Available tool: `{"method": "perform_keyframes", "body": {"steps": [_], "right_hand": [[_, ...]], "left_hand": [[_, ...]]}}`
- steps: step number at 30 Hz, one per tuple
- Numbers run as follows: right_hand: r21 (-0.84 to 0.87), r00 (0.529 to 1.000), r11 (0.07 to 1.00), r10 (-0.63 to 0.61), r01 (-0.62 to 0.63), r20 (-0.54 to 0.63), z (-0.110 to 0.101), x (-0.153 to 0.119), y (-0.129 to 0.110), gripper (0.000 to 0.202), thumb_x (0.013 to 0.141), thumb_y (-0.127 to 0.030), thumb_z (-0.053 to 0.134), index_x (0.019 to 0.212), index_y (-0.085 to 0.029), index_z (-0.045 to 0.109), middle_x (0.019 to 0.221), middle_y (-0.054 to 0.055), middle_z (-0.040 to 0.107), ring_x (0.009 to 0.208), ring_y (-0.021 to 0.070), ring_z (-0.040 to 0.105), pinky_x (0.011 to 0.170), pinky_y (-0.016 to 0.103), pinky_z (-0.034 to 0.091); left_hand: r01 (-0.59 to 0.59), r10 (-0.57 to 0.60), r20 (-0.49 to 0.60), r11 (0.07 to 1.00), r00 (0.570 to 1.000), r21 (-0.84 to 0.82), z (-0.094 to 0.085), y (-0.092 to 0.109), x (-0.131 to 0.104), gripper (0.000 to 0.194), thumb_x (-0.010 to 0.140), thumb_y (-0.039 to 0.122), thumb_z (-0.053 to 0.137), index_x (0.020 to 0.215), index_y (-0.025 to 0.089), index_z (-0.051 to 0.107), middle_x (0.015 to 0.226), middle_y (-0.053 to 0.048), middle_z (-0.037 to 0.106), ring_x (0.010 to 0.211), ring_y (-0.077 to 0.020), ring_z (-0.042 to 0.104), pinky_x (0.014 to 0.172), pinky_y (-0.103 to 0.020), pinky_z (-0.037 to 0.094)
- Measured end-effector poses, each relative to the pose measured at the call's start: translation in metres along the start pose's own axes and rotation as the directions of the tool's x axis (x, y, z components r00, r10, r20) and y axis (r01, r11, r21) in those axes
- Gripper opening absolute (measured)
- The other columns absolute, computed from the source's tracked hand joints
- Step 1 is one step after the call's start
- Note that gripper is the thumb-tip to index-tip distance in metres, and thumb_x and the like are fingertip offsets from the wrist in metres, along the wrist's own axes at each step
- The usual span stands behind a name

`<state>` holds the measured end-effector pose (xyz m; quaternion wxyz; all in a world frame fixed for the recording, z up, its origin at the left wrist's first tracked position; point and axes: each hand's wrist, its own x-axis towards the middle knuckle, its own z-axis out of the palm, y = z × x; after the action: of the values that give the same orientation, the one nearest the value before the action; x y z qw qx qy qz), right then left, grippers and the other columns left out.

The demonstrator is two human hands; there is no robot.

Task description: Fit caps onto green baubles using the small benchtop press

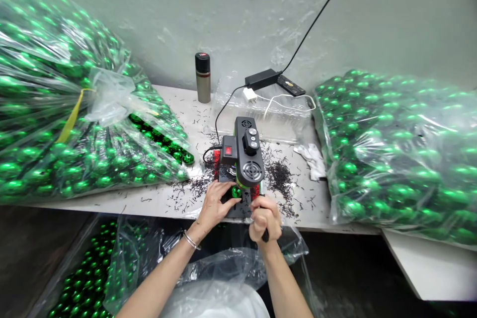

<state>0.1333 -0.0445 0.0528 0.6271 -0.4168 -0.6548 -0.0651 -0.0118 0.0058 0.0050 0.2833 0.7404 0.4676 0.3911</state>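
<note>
My left hand (216, 203) pinches a shiny green ball (236, 192) between thumb and fingers. The ball sits at the front of a small black machine (250, 151) with a red switch and round vents, just under its overhanging head. To the right of the ball, my right hand (265, 218) is closed around a black handle (265, 235), most of it covered by my fingers. Whether this handle belongs to the machine or to a separate tool, I cannot tell. Small black clippings (279, 177) lie scattered on the table around the machine.
Large clear bags of green balls stand left (44, 159) and right (387, 154); an open plastic bag (85, 268) holds more below. Behind are a bottle (203, 79), a power adapter (263, 79), clear plastic trays (279, 129) and a white cloth (312, 160). The table's edge (316, 226) is in front.
</note>
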Motion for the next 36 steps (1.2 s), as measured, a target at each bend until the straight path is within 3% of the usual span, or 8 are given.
{"method": "perform_keyframes", "body": {"steps": [8,15,20,23,26,30,32,36], "right_hand": [[0.02,0.998,1.0,-0.008,0.009,-0.056,0.01,-0.012,0.008,0.029,0.099,-0.023,0.032,0.074,-0.021,0.047,0.081,0.0,0.057,0.067,0.0114,0.06,0.078,0.038,0.054],[0.034,0.998,0.997,-0.067,0.067,0.011,0.009,-0.008,0.013,0.028,0.098,-0.025,0.034,0.073,-0.021,0.047,0.08,0.0,0.055,0.071,0.0132,0.063,0.073,0.037,0.054],[0.021,0.999,0.999,-0.045,0.045,0.028,0.002,0.012,-0.002,0.029,0.097,-0.021,0.036,0.07,-0.02,0.048,0.078,0.001,0.055,0.069,0.0123,0.059,0.066,0.031,0.051],[0.023,0.995,0.995,0.096,-0.096,0.005,-0.005,0.039,-0.024,0.03,0.096,-0.015,0.036,0.068,-0.02,0.047,0.076,0.001,0.055,0.067,0.0117,0.056,0.059,0.028,0.045],[0.058,0.96,0.958,0.278,-0.28,0.032,-0.011,0.066,-0.042,0.034,0.096,-0.017,0.041,0.063,-0.02,0.046,0.067,-0.001,0.052,0.069,0.0132,0.057,0.062,0.028,0.043],[0.074,0.964,0.962,0.263,-0.265,0.036,-0.012,0.073,-0.048,0.035,0.096,-0.016,0.044,0.061,-0.02,0.046,0.062,-0.001,0.05,0.072,0.0144,0.057,0.065,0.028,0.042],[0.077,0.966,0.963,0.257,-0.258,0.016,-0.01,0.067,-0.045,0.034,0.096,-0.015,0.044,0.062,-0.02,0.048,0.064,-0.001,0.052,0.071,0.0135,0.057,0.063,0.028,0.041],[0.09,0.968,0.965,0.249,-0.247,-0.012,-0.006,0.056,-0.04,0.032,0.095,-0.014,0.045,0.064,-0.02,0.05,0.068,-0.001,0.054,0.067,0.0126,0.056,0.06,0.028,0.04]], "left_hand": [[0.003,-0.004,-0.009,0.999,1.0,-0.049,-0.001,0.004,0.0,0.033,0.084,0.035,0.074,0.114,0.022,0.07,0.11,-0.01,0.074,0.107,-0.0283,0.066,0.113,-0.054,0.034],[0.017,-0.018,-0.007,0.997,1.0,-0.069,-0.001,0.005,0.001,0.032,0.082,0.031,0.074,0.113,0.022,0.07,0.11,-0.01,0.075,0.107,-0.0285,0.067,0.114,-0.055,0.033],[0.028,-0.027,0.014,0.997,1.0,-0.074,-0.002,0.009,0.008,0.034,0.08,0.029,0.076,0.113,0.021,0.07,0.112,-0.01,0.074,0.108,-0.0291,0.066,0.114,-0.056,0.033],[0.03,-0.032,-0.013,0.997,0.999,-0.071,-0.004,0.013,0.007,0.033,0.08,0.028,0.077,0.111,0.022,0.07,0.111,-0.01,0.074,0.108,-0.029,0.066,0.113,-0.056,0.034],[-0.021,0.017,-0.075,0.999,0.997,-0.045,-0.011,0.017,-0.015,0.032,0.084,0.032,0.074,0.115,0.022,0.069,0.11,-0.01,0.074,0.106,-0.0287,0.066,0.107,-0.053,0.041],[-0.19,0.193,-0.041,0.98,0.98,0.059,-0.024,0.016,-0.062,0.052,0.084,0.047,0.072,0.129,0.021,0.061,0.117,-0.013,0.071,0.107,-0.0293,0.065,0.093,-0.045,0.05],[-0.211,0.219,-0.056,0.969,0.974,0.128,-0.033,0.01,-0.069,0.06,0.084,0.052,0.07,0.133,0.021,0.057,0.122,-0.014,0.068,0.11,-0.0303,0.063,0.092,-0.044,0.05],[-0.023,0.092,-0.219,0.954,0.971,0.3,-0.065,-0.006,-0.021,0.035,0.099,0.036,0.05,0.129,0.02,0.058,0.126,-0.015,0.064,0.115,-0.0304,0.059,0.096,-0.045,0.045]]}}
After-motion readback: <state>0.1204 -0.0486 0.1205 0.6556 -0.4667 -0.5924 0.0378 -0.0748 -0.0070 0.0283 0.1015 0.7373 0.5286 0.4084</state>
